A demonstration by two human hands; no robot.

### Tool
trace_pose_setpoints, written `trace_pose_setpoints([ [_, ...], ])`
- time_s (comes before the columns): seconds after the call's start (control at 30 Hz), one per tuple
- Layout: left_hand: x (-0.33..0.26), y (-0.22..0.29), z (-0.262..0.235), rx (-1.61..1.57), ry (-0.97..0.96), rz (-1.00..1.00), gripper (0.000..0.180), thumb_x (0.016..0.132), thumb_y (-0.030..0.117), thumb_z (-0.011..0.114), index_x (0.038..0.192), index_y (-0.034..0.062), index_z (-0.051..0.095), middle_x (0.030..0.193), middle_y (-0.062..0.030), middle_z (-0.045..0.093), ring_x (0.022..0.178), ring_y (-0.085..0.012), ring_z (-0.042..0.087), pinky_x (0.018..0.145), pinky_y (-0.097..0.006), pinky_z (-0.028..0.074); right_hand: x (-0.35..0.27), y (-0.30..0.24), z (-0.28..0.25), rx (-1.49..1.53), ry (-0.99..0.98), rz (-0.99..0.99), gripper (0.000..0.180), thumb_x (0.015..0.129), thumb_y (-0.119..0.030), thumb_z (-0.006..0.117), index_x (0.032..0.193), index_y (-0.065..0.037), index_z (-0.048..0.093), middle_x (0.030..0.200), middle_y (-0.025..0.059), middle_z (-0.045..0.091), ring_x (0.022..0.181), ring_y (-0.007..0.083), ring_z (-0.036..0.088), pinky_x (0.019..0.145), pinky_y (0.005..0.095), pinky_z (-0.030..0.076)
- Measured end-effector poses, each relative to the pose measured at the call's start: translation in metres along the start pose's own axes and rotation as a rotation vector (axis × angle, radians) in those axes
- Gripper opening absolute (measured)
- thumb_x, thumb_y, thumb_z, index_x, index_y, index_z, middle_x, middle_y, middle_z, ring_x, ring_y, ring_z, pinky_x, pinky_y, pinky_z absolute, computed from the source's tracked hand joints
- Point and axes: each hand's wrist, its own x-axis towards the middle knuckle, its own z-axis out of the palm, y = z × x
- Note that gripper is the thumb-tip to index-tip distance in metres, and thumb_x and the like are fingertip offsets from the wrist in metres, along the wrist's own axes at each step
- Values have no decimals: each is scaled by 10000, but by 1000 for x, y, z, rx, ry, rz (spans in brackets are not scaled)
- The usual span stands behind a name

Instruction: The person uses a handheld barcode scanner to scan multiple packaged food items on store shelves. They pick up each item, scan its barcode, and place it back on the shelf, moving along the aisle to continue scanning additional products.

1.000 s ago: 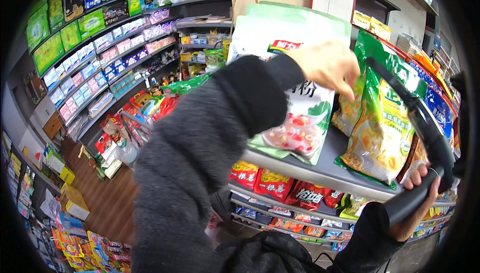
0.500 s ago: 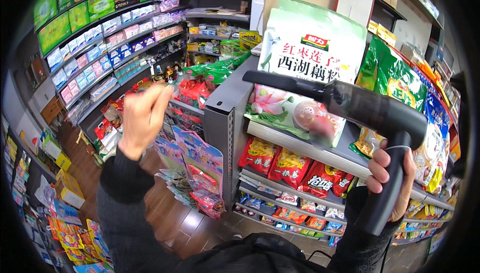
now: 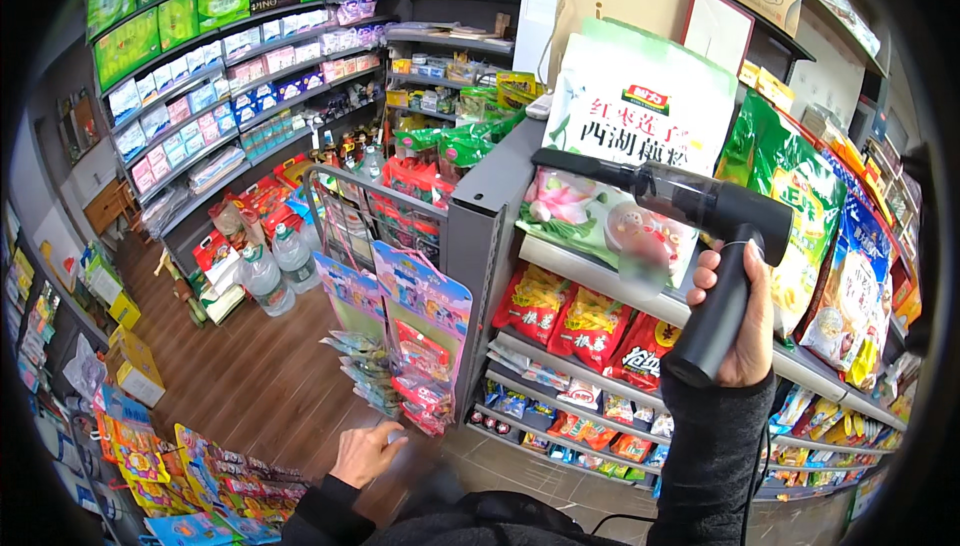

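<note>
The right hand [image 3: 738, 318] has its grip wrapped tight around the handle of a black dryer [image 3: 690, 236], held upright at chest height with the barrel pointing left across a large white-and-green bag [image 3: 628, 136] standing on the grey shelf [image 3: 560, 256]. The barrel's tip sits in front of the bag's lower half; whether it touches cannot be told. A green-and-yellow bag [image 3: 790, 196] stands just right of the dryer. The left hand [image 3: 366, 452] hangs low, near the wooden floor [image 3: 250, 376], its grip loosely open, fingers relaxed and holding nothing. A rack [image 3: 400, 326] of hanging snack packets stands near it, with water bottles [image 3: 275, 271] farther left.
</note>
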Motion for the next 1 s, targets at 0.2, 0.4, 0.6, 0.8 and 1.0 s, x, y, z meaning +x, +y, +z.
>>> trace_pose_setpoints([
  [0.2,53,-30,10,-74,-88,221,213,841,280,707,981,119,698,692,-99,673,655,-295,662,587,-394,507,2,32,44,-155,78,-115,307,975,-281,569,1068,5,510,894,106,593,729,179,595,611,318,546],
  [0.4,101,-59,7,-100,-218,341,219,870,281,645,1011,121,692,822,-139,699,751,-340,665,656,-441,517,26,70,96,-311,116,-210,292,955,-271,613,1034,-6,520,854,93,607,727,171,612,612,315,550],
  [0.6,109,-101,4,-151,-324,370,204,870,266,648,991,106,686,830,-138,697,771,-336,664,662,-432,511,56,97,126,-510,144,-253,301,934,-286,651,1001,-9,555,852,90,632,696,165,634,621,300,560],
  [0.8,103,-129,-6,-248,-378,351,198,866,254,664,975,90,685,836,-130,700,766,-322,670,649,-426,509,53,111,134,-472,246,-301,278,942,-254,643,1042,-16,539,860,92,624,695,164,638,589,307,556],
  [1.0,101,-141,-4,-281,-404,331,224,875,258,660,1009,81,691,857,-128,711,766,-305,679,657,-410,518,-4,93,139,-455,294,-296,259,961,-252,601,1064,-27,526,873,83,605,699,168,607,599,305,540],
])
